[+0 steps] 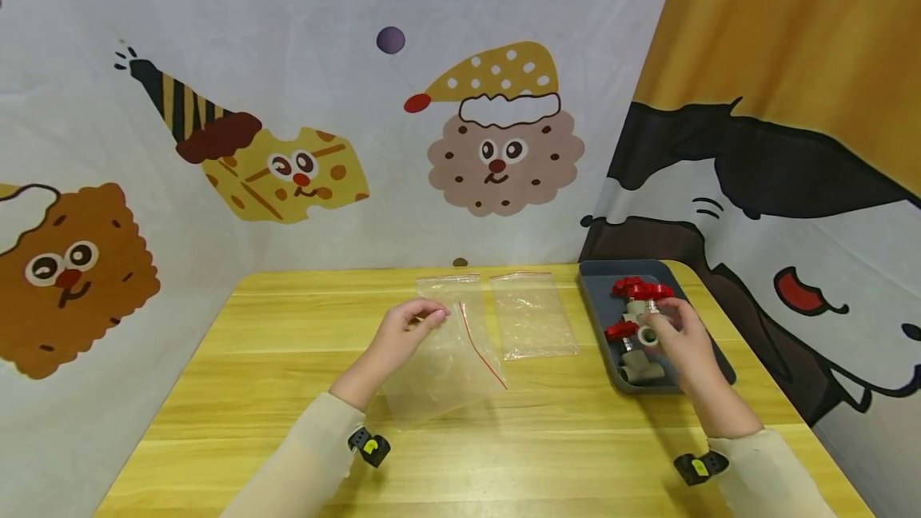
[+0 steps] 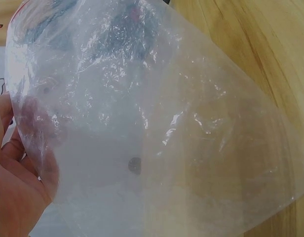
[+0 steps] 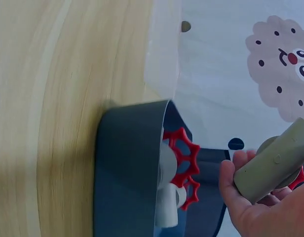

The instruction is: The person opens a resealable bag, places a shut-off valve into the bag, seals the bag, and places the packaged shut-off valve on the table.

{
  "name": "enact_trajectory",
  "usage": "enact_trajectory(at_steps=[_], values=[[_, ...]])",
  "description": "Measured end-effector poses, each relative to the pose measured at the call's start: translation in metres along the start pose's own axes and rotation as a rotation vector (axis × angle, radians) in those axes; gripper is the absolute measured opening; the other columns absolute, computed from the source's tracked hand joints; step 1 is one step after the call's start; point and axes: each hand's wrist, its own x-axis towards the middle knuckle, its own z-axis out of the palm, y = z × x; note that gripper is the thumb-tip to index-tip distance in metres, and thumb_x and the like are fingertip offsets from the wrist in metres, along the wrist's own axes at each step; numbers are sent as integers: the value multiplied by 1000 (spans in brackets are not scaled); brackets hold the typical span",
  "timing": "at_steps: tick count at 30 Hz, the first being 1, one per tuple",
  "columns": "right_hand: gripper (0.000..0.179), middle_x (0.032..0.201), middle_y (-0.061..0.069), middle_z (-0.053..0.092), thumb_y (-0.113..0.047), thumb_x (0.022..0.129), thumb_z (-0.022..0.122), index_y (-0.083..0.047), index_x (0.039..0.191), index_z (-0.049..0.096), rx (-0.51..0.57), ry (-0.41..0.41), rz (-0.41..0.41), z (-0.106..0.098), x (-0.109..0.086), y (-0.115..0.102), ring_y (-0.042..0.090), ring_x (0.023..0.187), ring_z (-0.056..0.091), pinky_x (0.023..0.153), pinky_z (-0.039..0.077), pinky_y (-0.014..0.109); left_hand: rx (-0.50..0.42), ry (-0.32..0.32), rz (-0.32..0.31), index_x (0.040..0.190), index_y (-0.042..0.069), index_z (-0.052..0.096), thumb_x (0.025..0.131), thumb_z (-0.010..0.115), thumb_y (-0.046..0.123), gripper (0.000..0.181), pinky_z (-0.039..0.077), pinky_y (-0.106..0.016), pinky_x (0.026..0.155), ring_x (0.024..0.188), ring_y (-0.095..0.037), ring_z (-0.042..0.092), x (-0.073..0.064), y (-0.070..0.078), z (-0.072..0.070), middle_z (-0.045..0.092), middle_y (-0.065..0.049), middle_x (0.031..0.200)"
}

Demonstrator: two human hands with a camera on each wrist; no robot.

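My left hand [image 1: 399,336] pinches a clear zip bag [image 1: 440,378] with a red seal line near its edge. In the left wrist view the bag [image 2: 201,133] hangs slack, wrinkled and see-through, with the thumb and fingers at its side. On the right, my right hand [image 1: 689,346] grips a grey pipe valve with a red handwheel [image 1: 651,292] over the dark tray [image 1: 599,326]. The valve's tubular body [image 3: 273,168] lies across the fingers in the right wrist view. More valves with red handwheels [image 1: 620,331] sit in the tray.
Another clear zip bag [image 1: 536,318] lies flat between the held bag and the tray. A further bag [image 1: 449,286] lies partly behind the held one. A cartoon-printed curtain [image 1: 324,46] hangs behind the wooden table [image 1: 273,342].
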Motion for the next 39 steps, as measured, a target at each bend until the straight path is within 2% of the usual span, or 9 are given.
enact_trajectory(at_steps=[4,8,13,16,19,21,27,31,39], values=[[35,92,-10,55,-37,96,50,-13,120,42,115,-46,56,0,0,0,5,72,56,66,57,35,-20,1,0,103,11,69,94,58,23,19,51,-24,75,87,-14,61,2,-9,1,69,-4,99],[35,94,-11,52,-39,98,46,-12,120,43,121,-117,90,1,-1,1,9,73,53,63,55,36,-26,-5,14,102,13,70,94,58,25,18,51,-24,73,85,-13,61,3,-10,1,69,-3,97],[50,119,12,50,-36,102,30,-3,139,30,56,-266,72,4,-1,1,13,87,51,71,52,36,-21,-4,24,101,13,70,94,58,24,18,52,-24,73,84,-13,61,3,-10,1,69,-3,96],[56,138,26,31,-33,103,25,1,146,18,74,-361,58,6,-1,1,18,101,48,81,51,37,-19,-1,25,102,13,70,94,58,24,18,51,-23,73,84,-12,61,3,-10,2,69,-3,97],[62,146,24,17,-37,103,27,1,149,10,126,-426,77,8,-2,0,17,107,46,87,49,37,-19,-2,25,103,11,70,94,58,23,19,51,-23,72,85,-13,61,3,-10,2,69,-5,98],[66,146,20,21,-40,103,33,0,150,9,159,-455,87,9,-2,-1,12,106,48,88,48,36,-13,-9,17,104,8,69,95,57,20,19,51,-23,73,86,-15,61,2,-4,2,69,-7,99],[72,139,13,34,-38,96,55,-1,148,20,146,-412,89,17,-2,-5,3,94,50,86,47,35,2,-25,-1,105,3,67,96,55,12,18,51,-23,74,87,-19,61,-7,28,-5,68,-11,99],[72,142,17,28,-32,90,65,-3,144,29,107,-333,97,24,-4,-5,6,90,51,82,46,29,-2,-21,-6,103,3,68,95,56,12,17,51,-22,74,86,-18,61,-7,27,-5,68,-11,98],[66,122,10,39,-26,87,69,1,135,32,133,-265,93,35,-11,-13,8,85,51,73,49,24,-6,-17,1,103,2,68,95,56,11,17,51,-22,72,85,-16,61,-7,28,-5,68,-12,97]])
